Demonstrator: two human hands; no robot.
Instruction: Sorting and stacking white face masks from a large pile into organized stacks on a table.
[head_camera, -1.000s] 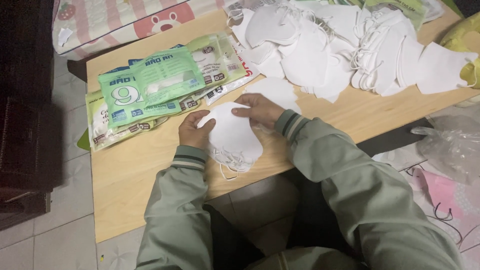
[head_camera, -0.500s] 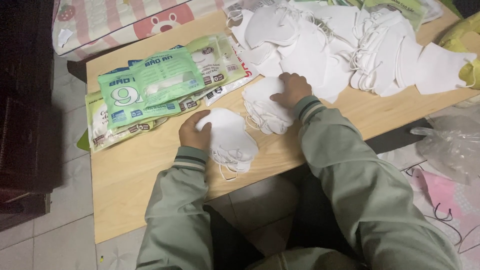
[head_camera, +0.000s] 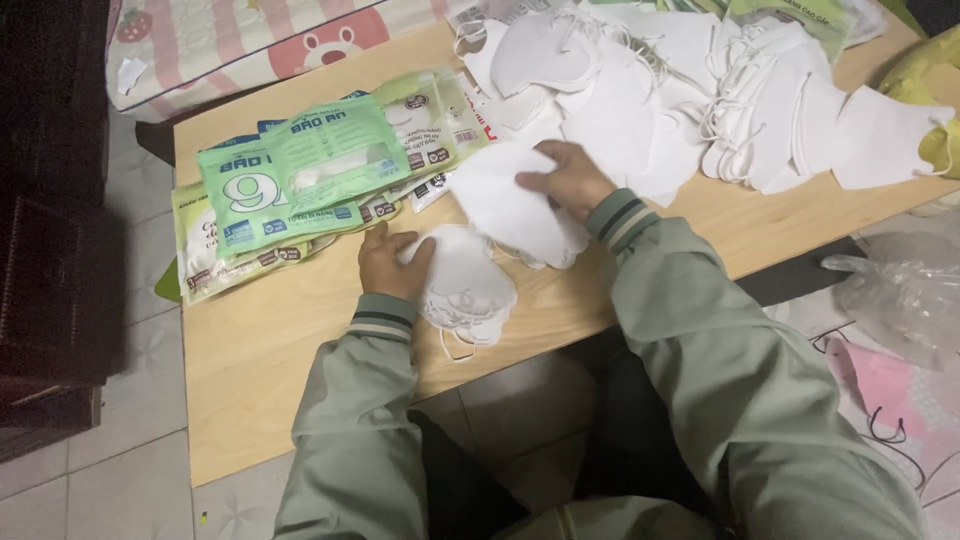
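On table (head_camera: 300, 340), two hands: right hand (head_camera: 570, 180) holds one mask (head_camera: 500, 200).

There is 1 view only, from a camera worn on the person's head. It looks steeply down and forward over both green sleeves onto a wooden table (head_camera: 300, 400), close enough that the left hand (head_camera: 388, 262) and right hand (head_camera: 570, 178) sit near the middle of the frame. The table runs slantwise across the view, its far edge toward the top. Tiled floor (head_camera: 90, 480) shows at the left and lower edges. No 2nd view shares the scene.
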